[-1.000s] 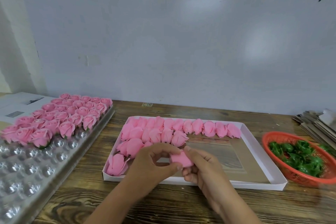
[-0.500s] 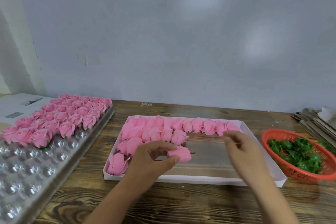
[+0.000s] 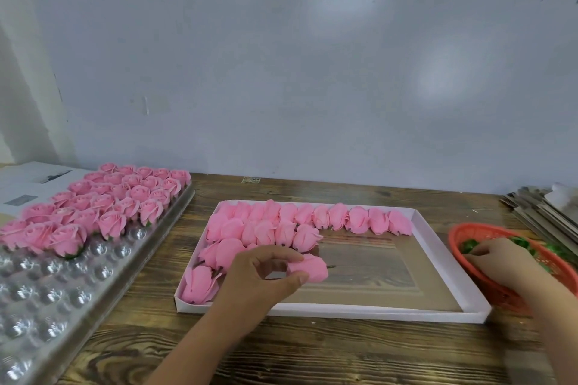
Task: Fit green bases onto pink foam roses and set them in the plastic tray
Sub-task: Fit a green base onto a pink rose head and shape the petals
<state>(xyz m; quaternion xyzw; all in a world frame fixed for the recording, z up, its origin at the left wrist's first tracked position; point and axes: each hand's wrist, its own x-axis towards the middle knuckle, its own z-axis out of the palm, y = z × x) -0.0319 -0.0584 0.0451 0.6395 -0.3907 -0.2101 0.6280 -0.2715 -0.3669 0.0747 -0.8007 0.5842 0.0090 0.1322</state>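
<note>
Left hand: the left hand (image 3: 262, 278) pinches a pink foam rose (image 3: 308, 267) between thumb and fingertips, holding it just above the near-left part of the white box (image 3: 369, 312).
Right hand: the right hand (image 3: 500, 262) reaches into the orange basket (image 3: 463, 233) at the right edge, fingers bent down among the green bases (image 3: 469, 245); whether it grips one cannot be told.
White box: a shallow white cardboard box lies at the centre of the wooden table (image 3: 281, 350), with loose roses (image 3: 266, 228) lying on their sides along its far wall and left end.
Plastic tray: the clear plastic tray (image 3: 47, 300) of round cups sits to the left, its near cups bare.
Finished roses: upright finished roses (image 3: 109, 200) with green showing beneath fill the tray's far rows.
Far right: a stack of flat cardboard (image 3: 538, 212) rests beyond the basket.
Backdrop: a pale panel (image 3: 312, 87) stands behind the table.
</note>
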